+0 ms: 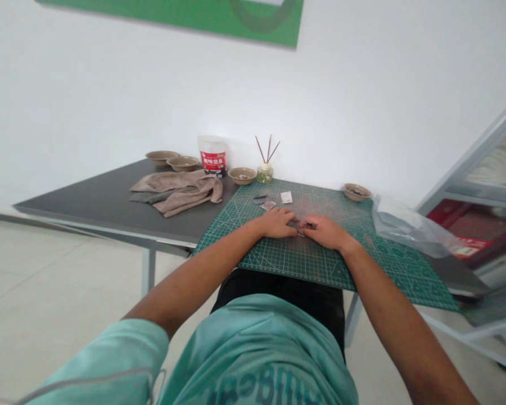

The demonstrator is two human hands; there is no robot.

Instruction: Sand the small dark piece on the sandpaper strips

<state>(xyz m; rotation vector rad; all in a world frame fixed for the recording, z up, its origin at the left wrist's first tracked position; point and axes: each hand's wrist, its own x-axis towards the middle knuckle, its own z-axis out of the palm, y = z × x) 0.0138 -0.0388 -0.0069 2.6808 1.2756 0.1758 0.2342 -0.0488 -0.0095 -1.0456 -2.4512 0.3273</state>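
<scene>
Both my hands rest on a green cutting mat (278,256) on the grey table (109,202). My left hand (277,222) and my right hand (322,229) meet fingertip to fingertip, fingers curled in a pinch around a small dark piece (297,226) lying on the mat. The piece is too small and covered to name. Just beyond the hands lie two small packets (286,197) (268,205) and a thin dark strip (260,197).
A beige cloth (179,191) lies left of the mat. Brown bowls (182,163) (242,175) (356,192), a red-labelled tub (213,154) and a reed diffuser jar (265,172) stand along the back. A clear plastic bag (409,228) sits at the right, by a metal frame (472,163).
</scene>
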